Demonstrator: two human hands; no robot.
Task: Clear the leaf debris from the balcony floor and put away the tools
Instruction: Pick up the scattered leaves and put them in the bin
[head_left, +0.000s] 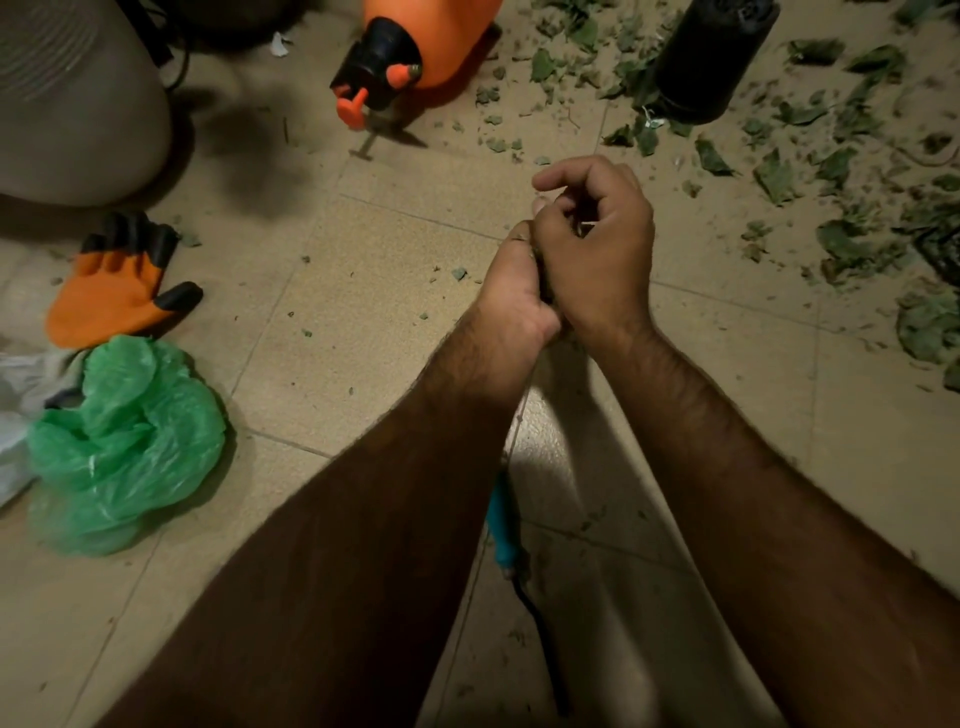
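My left hand (511, 296) and my right hand (597, 249) meet above the middle of the tiled floor (374, 312). Both have curled fingers closed round a small dark clump of leaf debris (543, 283), most of it hidden between the palms. More leaf debris (831, 166) lies scattered over the tiles at the upper right. An orange garden glove (119, 291) with black claw tips lies at the left. Below my forearms a teal-handled tool (501, 530) with a black cord rests on the floor.
A crumpled green plastic bag (124, 441) sits at the lower left beside a white bag (10, 415). An orange pressure sprayer (431, 47) lies at the top centre. A black cylinder (711, 57) stands among the leaves. A large beige pot (67, 104) fills the upper left.
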